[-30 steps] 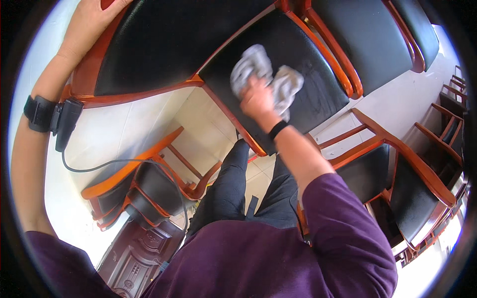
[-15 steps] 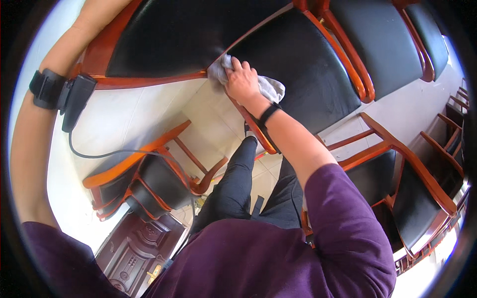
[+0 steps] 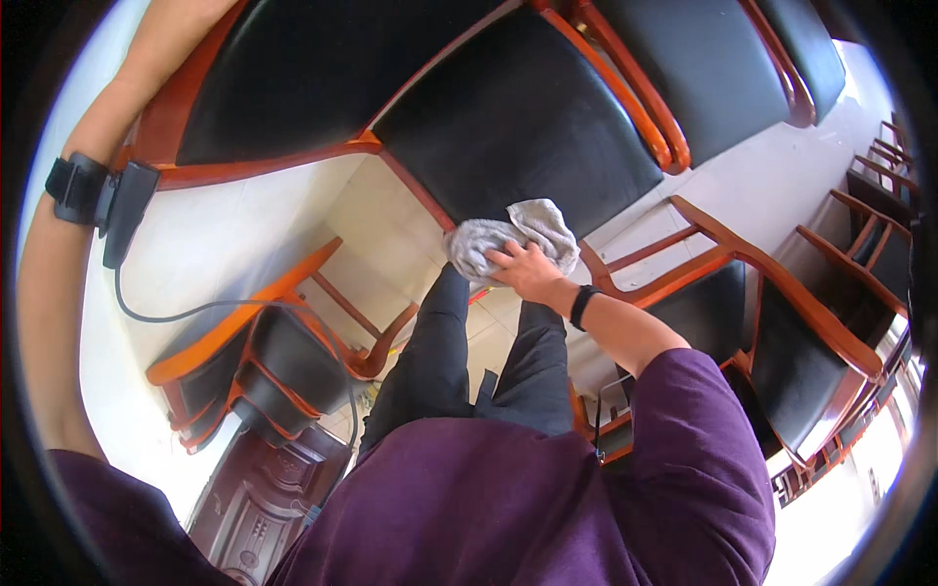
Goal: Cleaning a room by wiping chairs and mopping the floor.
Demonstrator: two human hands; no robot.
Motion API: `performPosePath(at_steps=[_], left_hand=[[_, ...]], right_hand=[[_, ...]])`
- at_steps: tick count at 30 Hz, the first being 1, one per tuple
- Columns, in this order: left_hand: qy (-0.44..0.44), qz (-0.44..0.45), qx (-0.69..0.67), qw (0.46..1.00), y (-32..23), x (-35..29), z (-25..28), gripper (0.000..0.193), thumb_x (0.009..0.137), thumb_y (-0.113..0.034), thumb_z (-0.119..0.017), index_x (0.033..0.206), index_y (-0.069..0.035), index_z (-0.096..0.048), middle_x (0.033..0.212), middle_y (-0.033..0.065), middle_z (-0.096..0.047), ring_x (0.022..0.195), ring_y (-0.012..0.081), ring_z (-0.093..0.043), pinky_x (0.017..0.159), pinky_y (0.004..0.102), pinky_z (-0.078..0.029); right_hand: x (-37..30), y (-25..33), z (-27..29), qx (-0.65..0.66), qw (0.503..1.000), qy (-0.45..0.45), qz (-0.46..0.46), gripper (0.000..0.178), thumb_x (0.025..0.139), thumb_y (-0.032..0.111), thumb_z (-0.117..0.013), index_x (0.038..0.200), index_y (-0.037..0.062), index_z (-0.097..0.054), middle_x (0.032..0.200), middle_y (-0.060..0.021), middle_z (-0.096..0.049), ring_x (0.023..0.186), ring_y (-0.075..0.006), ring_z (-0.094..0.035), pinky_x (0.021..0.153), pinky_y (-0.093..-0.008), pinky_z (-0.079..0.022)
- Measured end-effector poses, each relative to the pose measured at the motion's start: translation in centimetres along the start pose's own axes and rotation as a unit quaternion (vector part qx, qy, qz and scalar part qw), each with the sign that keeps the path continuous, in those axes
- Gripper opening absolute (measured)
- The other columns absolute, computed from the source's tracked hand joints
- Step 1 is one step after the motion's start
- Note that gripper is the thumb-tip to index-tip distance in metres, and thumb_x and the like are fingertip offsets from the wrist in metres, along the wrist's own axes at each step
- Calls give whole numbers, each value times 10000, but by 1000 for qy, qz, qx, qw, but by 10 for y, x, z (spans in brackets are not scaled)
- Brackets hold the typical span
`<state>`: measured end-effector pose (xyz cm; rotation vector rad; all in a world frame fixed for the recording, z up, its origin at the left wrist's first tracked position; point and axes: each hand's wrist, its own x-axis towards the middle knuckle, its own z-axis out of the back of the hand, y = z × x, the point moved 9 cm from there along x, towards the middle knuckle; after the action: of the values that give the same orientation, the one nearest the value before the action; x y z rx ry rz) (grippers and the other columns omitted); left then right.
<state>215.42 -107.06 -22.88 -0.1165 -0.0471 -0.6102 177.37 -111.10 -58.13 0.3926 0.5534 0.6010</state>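
My right hand [image 3: 529, 271] presses a crumpled grey cloth [image 3: 549, 227] against the near edge of a chair's black padded seat [image 3: 518, 117]. Its fingers are bent into the fabric, and part of the cloth hangs over the wooden front edge. Behind the seat rises the same chair's black backrest [image 3: 313, 73], framed in reddish-brown wood. My left forearm [image 3: 59, 293] reaches up along the left side past that backrest. The left hand itself lies beyond the top of the picture.
More black-seated chairs [image 3: 684, 59] stand in a row to the right. Another wooden chair [image 3: 718, 293] is close by my right arm, and stacked chairs [image 3: 293, 356] stand at lower left by a dark carved door [image 3: 259, 508]. A cable [image 3: 225, 305] trails from my left arm's strapped device.
My right hand has drawn the cloth from the rear corner of the seat, by the backrest, along the side to the near edge. The view has shifted slightly.
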Motion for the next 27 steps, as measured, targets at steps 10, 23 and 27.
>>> performPosePath(at_steps=[10,23,27], left_hand=[[22,-72,126,989,60,2,-19,606,790,-529,-486,1185,-69,-469,1133,159,-524,1031,276,-522,907,322,-386],[48,-21,90,995,54,8,-24,676,755,-578,-493,1156,-35,-478,1131,163,-525,1039,255,-520,902,321,-388],[-3,-16,193,981,85,3,-19,696,759,-585,-475,1201,-48,-443,1187,167,-484,1094,279,-478,933,347,-369]], right_hand=[[-84,-213,100,-73,915,-242,-313,353,647,206,-599,989,122,-583,1209,-102,-391,1062,-308,-412,804,-441,-421],[12,17,-8,75,983,-130,-107,225,669,258,-596,889,228,-636,1175,15,-416,1018,-219,-399,704,-374,-425],[-60,-67,7,104,931,-202,-285,239,625,194,-637,861,158,-627,1219,-67,-413,1019,-274,-437,753,-408,-423]])
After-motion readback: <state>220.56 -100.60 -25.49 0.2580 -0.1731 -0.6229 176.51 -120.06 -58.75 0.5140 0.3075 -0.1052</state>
